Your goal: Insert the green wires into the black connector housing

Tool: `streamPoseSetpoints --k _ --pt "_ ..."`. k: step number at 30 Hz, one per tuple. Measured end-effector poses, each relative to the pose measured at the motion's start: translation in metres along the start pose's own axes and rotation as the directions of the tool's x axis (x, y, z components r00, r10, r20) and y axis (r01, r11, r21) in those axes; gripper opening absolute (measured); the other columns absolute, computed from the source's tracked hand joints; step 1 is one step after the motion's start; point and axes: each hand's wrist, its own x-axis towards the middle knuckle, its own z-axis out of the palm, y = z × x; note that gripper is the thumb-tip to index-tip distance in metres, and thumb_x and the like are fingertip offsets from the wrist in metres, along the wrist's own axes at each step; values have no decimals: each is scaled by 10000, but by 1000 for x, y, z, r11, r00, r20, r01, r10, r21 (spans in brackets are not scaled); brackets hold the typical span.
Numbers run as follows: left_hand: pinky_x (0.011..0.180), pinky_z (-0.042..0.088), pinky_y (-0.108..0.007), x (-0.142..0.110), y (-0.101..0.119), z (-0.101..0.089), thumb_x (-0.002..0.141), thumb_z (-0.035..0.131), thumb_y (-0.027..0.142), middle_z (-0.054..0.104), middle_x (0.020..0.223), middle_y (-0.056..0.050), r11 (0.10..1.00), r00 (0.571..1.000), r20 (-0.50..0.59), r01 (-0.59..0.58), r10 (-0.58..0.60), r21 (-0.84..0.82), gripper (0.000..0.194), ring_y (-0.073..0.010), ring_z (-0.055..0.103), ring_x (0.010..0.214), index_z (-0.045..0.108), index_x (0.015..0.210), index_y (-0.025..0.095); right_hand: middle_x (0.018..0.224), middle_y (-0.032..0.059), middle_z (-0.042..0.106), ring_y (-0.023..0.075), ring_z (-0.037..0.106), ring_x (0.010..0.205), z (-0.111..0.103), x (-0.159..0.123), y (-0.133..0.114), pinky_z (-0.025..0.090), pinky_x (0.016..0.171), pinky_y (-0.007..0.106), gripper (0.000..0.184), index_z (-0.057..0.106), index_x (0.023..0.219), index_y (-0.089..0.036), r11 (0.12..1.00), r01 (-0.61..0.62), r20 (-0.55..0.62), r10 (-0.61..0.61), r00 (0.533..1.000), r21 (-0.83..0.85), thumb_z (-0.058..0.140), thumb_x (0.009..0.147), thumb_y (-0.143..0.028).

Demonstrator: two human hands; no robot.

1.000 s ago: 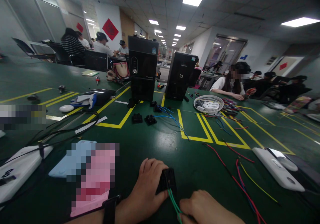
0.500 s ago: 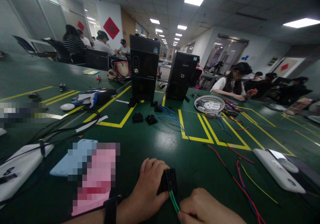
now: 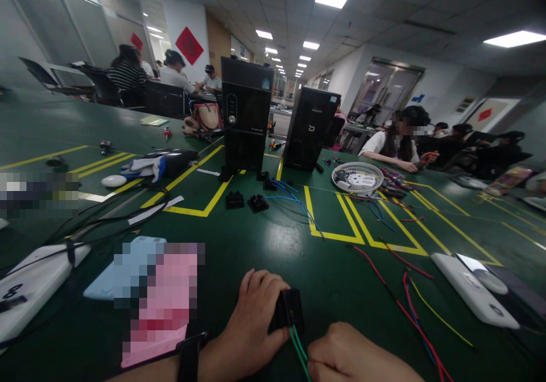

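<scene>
Seen from the person's own head, both bare hands work at the near edge of a green workbench mat [image 3: 341, 262] marked with yellow tape lines [image 3: 336, 235]. The left hand [image 3: 251, 319], with a black wristband [image 3: 190, 356] at the wrist, is curled closed around a black plastic connector housing [image 3: 286, 312], which sits at its fingertips. Two green wires [image 3: 298, 348] leave the bottom of the housing and run down toward the right hand [image 3: 345, 359], just beside it. That hand is closed into a loose fist, and the wires pass into its grip, apparently pinched. How deep the wires sit in the housing cannot be told from this view.

These two green wires are the only ones seen joined to this housing. Farther up the bench, a black connector [image 3: 234, 200] lies beside a second one [image 3: 258, 203], with blue wires [image 3: 290, 197] trailing nearby, in front of two black PC towers [image 3: 246, 115]. Loose red, blue and yellow wires [image 3: 409, 308] lie to the right of the hands, not attached to anything visible. Beyond them sits a round white plastic basket [image 3: 357, 177]. A seated co-worker [image 3: 394, 143] leans on the bench at the far right, well apart from the person's hands.
</scene>
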Motion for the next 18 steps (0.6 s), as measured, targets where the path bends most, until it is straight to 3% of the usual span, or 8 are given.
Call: streamPoseSetpoints --k 4,10,12,18 --pt "1032 237 -476 0 0 2 703 688 163 574 1095 -32 1000 1000 -12 -3 3 5 409 -270 461 1071 524 1071 232 503 -92 282 42 285 441 0 1 10 205 432 163 300 351 567 -175 994 28 67 -35 997 106 505 815 -108" --pt "1040 232 -483 -2 -1 4 711 686 164 578 1080 -31 1000 1000 -25 -15 15 12 392 -270 465 1074 524 1061 236 491 -76 385 59 356 450 -9 -2 7 264 442 167 278 415 574 -178 953 80 -50 -69 996 294 443 849 -140" --pt "1041 233 -489 -1 -1 3 707 685 166 580 1083 -34 1000 1000 -29 -10 10 11 399 -275 464 1078 523 1064 239 488 -78 378 57 354 449 -8 -2 7 268 443 166 287 404 558 -177 942 84 -41 -75 996 324 449 838 -137" --pt "1048 227 -484 0 0 1 688 683 153 584 1079 -28 1000 1000 -19 8 -8 5 404 -269 467 1075 531 1053 236 481 -102 260 37 246 424 -1 2 12 189 415 169 321 316 536 -175 986 83 57 -92 994 147 511 751 -37"
